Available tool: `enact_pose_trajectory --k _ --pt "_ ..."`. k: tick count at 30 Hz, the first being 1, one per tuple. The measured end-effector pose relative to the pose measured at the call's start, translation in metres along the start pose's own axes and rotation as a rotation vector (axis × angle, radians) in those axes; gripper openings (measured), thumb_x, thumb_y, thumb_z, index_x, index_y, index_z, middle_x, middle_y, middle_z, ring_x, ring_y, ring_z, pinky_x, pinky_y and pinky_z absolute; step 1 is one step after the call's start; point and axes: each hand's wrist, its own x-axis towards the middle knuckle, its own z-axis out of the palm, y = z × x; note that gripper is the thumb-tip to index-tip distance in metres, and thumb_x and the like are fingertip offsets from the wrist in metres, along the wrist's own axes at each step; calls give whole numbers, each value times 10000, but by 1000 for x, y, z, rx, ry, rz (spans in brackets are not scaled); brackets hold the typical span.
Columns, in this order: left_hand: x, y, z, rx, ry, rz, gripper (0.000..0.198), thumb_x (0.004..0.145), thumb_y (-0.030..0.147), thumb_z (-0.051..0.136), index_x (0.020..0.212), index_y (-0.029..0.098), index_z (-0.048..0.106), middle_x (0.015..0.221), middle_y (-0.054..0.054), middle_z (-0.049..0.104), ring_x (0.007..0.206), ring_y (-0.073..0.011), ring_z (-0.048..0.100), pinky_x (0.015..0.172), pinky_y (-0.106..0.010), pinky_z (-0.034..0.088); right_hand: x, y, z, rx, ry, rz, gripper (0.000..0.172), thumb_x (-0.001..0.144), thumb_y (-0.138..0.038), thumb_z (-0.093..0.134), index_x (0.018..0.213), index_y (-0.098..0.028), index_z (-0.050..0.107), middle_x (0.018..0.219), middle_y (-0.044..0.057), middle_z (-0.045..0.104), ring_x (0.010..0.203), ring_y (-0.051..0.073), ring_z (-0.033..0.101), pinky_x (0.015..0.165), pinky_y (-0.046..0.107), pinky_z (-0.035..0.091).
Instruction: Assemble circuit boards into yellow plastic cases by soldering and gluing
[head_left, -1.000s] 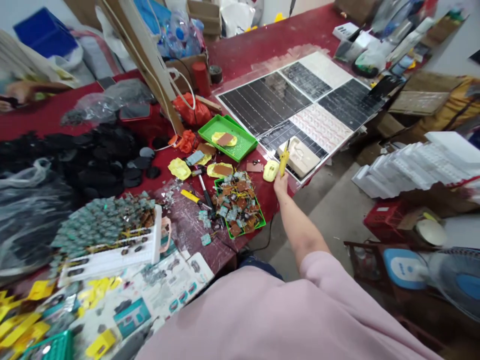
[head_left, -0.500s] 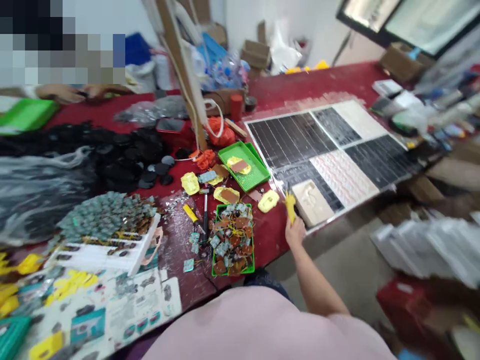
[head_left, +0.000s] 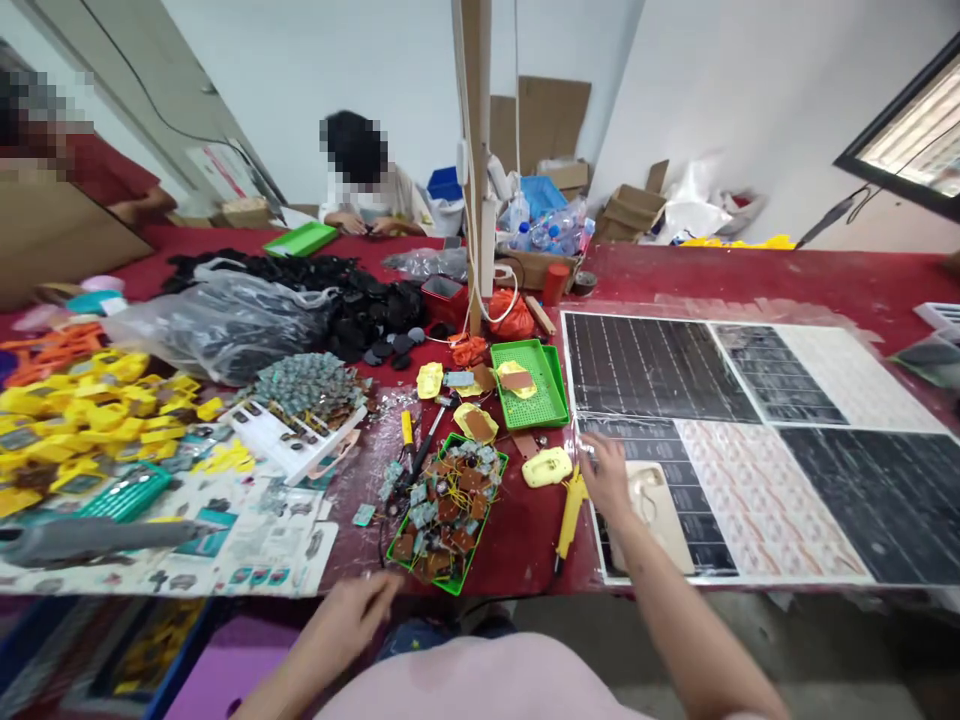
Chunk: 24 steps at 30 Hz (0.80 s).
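Note:
A yellow glue gun [head_left: 571,515] lies on the red table, its tail toward the front edge. My right hand [head_left: 606,475] hovers just right of it, fingers stretched apart and holding nothing. Under that forearm sits a beige moulded tray [head_left: 660,515], partly covered. My left hand [head_left: 360,605] is at the table's front edge, fingers loosely extended with nothing seen in them. Nearest to it is a green basket [head_left: 457,588] heaped with wired circuit boards [head_left: 454,500]. A pale yellow plastic shell [head_left: 547,467] lies left of the glue gun's nozzle end.
Behind the basket are a screwdriver [head_left: 407,430], a hammer [head_left: 435,430] and green trays [head_left: 551,410]. A wooden post [head_left: 474,200] rises midtable. Yellow parts [head_left: 90,415] and a white foam block [head_left: 285,450] with boards lie left. Printed sheets [head_left: 787,500] cover the right. Two people sit across.
My right hand has let go of the glue gun, which now lies on the table. My left hand has come into view. The view has swung left.

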Motion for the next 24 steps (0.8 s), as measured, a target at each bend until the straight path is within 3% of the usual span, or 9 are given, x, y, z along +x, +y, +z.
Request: enact_pose_trajectory --k 2,5,9,12,16,21,24 --pt "57 -12 -12 -22 55 23 340 1007 307 393 980 220 721 725 19 725 632 -119 675 608 -201 543 69 -5 -3 14 -73 -32 303 996 -374 452 1043 -187 687 1061 93 711 1039 209 640 959 443 525" --pt "153 -21 -61 92 232 35 469 961 348 316 1103 163 723 822 -36 782 691 -153 707 631 -215 550 167 -22 -2 0 -185 -23 294 965 -412 573 1102 -164 650 1119 62 678 1042 184 645 957 431 542" --pt "273 -12 -126 250 252 161 440 927 253 361 1184 145 702 1137 -84 760 1038 -185 692 967 -282 523 258 -52 16 -13 -283 39 369 951 -426 598 1222 -176 604 1237 84 633 1079 199 637 933 432 565" --pt "347 3 -149 403 196 338 416 901 154 403 1198 126 692 1248 -119 713 1184 -200 636 1077 -329 464 295 -73 37 11 -278 100 379 948 -425 602 1237 -179 598 1254 86 626 1092 205 633 937 435 565" --pt "422 23 -152 578 102 562 354 850 62 477 1106 109 717 1207 -146 722 1241 -216 612 1120 -387 434 325 -95 71 64 -200 164 384 948 -417 604 1253 -185 591 1285 91 613 1121 212 624 955 445 559" --pt "488 36 -148 651 131 744 436 926 79 376 1286 99 621 1485 -162 538 1481 -241 387 1246 -521 255 367 -111 105 106 -83 307 431 943 -417 611 1301 -183 562 1333 100 585 1166 234 607 979 475 548" --pt "519 33 -152 640 171 795 456 941 100 330 1309 50 594 1546 -206 449 1526 -273 303 1260 -563 197 392 -113 116 155 -103 352 418 944 -423 608 1281 -178 573 1296 95 604 1130 221 622 955 457 559"
